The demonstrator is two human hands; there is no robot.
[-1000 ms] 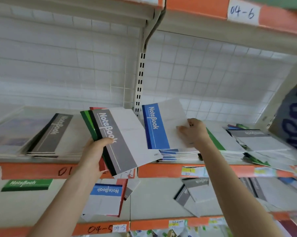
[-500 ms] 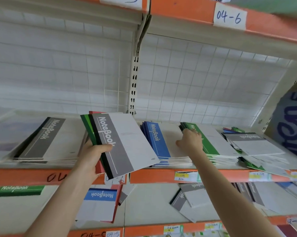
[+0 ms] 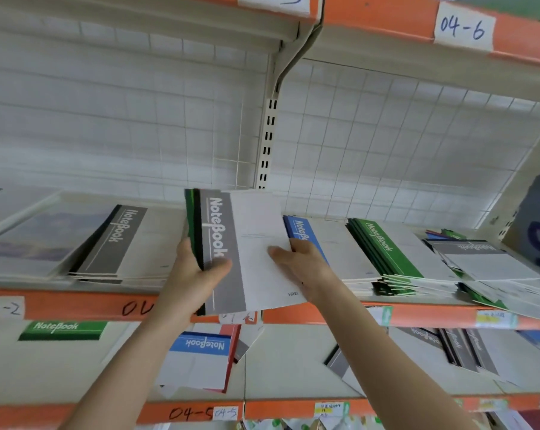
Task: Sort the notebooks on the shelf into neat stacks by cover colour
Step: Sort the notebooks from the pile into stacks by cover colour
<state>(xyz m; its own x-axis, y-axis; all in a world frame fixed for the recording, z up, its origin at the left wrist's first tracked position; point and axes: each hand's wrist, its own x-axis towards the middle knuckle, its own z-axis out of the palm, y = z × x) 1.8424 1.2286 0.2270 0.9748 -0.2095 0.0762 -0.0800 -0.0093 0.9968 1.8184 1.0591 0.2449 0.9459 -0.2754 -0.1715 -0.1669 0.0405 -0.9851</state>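
Both hands, left hand (image 3: 197, 274) and right hand (image 3: 296, 262), grip the grey-topped notebook bundle (image 3: 243, 252); blue stack (image 3: 321, 243) lies just right.

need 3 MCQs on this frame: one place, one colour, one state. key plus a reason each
1. Which stack lies directly right of the blue stack on the shelf?
A. red
B. green
C. yellow

2. What colour is the top cover's band on the held bundle?
A. grey
B. blue
C. red

3. What is the right hand doing?
A. hanging idle
B. lying flat on the shelf
C. pinching the held bundle's right edge

Key:
1 B: the green stack sits beside the blue one.
2 A: a grey band faces up, with green covers under it.
3 C: its thumb lies on the white cover, while the left hand grips the spine side.
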